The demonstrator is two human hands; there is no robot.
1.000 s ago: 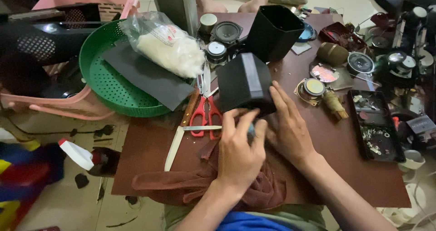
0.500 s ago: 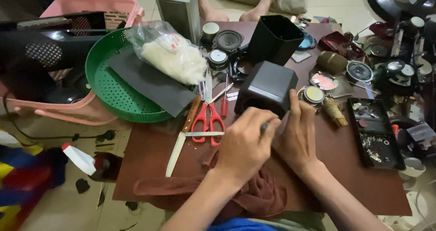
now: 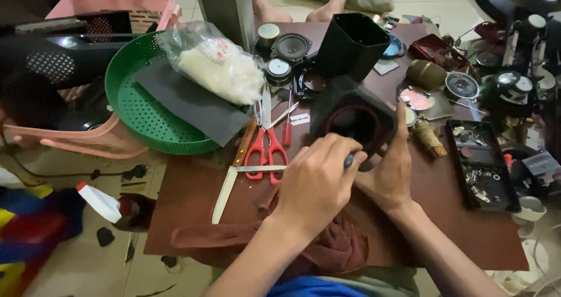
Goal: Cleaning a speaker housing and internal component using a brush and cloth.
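Note:
A black speaker box [image 3: 350, 119] with a round opening lies tilted toward me on the brown table [image 3: 193, 186]. My right hand [image 3: 391, 171] grips its lower right edge. My left hand [image 3: 315, 186] is closed around a small dark-handled tool [image 3: 349, 160] whose tip rests at the box's lower rim. Both hands sit just above a maroon cloth [image 3: 327, 250] at the table's front edge.
Red-handled scissors [image 3: 266, 145], a red screwdriver [image 3: 287, 130] and a pale ruler [image 3: 225, 195] lie left of the box. Behind it stand a second black box [image 3: 350, 40], loose speaker drivers [image 3: 292, 46] and a green basket [image 3: 140, 116] holding a bag of white stuffing [image 3: 219, 72]. A black parts tray [image 3: 479, 162] lies right.
The box has been tipped over, so its round opening now faces me. My left hand with the tool has moved up to the box's rim; my right hand shifted to its right edge.

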